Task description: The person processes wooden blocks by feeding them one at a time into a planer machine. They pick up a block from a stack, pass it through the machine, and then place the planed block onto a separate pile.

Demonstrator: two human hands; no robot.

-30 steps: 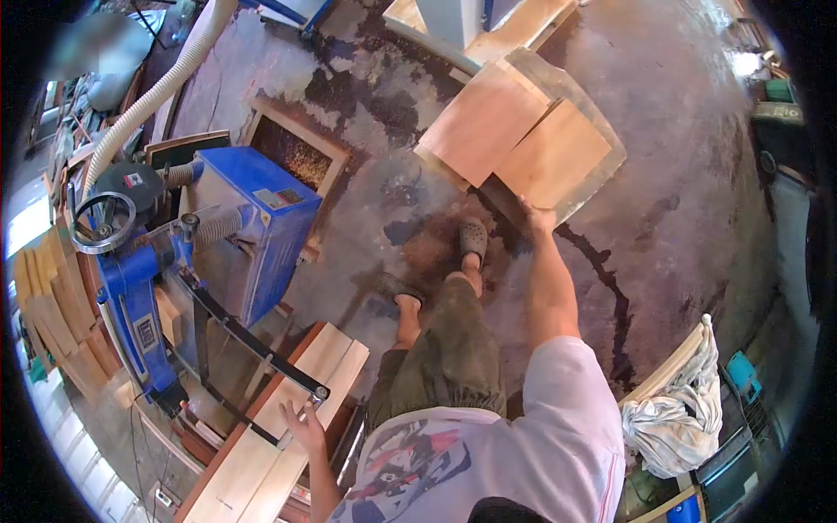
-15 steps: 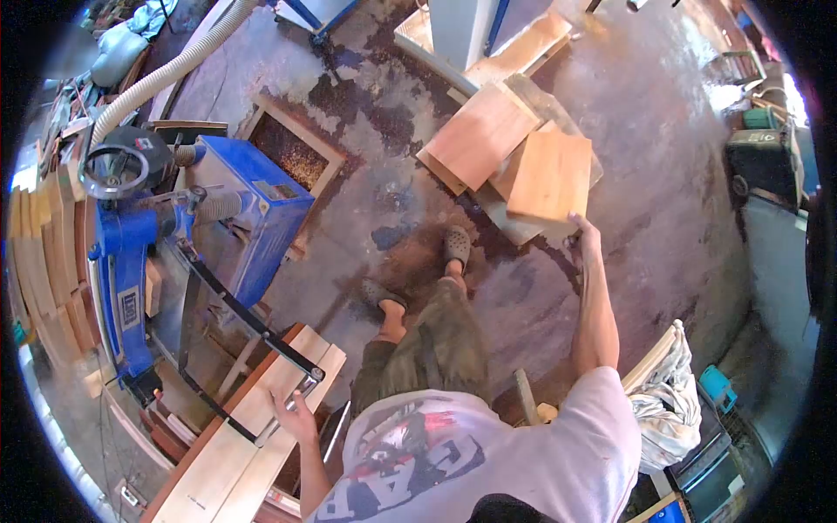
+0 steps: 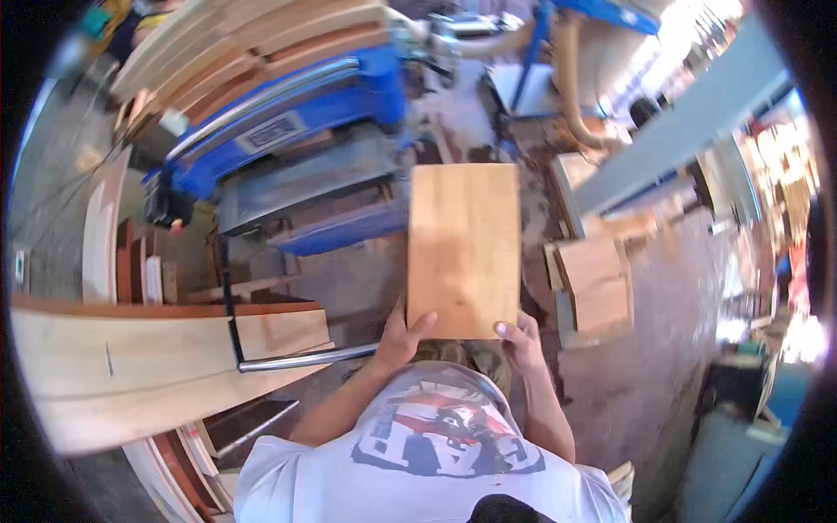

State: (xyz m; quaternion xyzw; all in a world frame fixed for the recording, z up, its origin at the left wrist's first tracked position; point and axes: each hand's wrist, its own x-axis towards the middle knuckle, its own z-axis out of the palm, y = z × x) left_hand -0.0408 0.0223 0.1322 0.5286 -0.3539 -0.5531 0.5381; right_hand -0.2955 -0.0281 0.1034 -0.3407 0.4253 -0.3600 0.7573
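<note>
A rectangular wooden board [image 3: 465,248] is held up in front of my body, its broad face toward me. My left hand [image 3: 403,340] grips its lower left corner, thumb on the face. At the lower right corner, my right hand [image 3: 521,340] pinches the edge with the thumb in front; the fingers behind the board are hidden. Beyond the board and to the left stands a blue machine [image 3: 279,131] with a metal bed [image 3: 305,179]. A shiny metal bar [image 3: 305,357] on its frame ends close to my left forearm.
Long pale planks [image 3: 148,366] lie at the left, with more timber stacked [image 3: 253,44] behind the machine. On the floor at right is a pile of boards [image 3: 595,283], near a grey post [image 3: 684,122]. A dark bin [image 3: 737,383] stands farther right.
The board has come up off the floor pile to in front of my chest. My left hand has left the metal bar and joined the right on it. My view has turned left.
</note>
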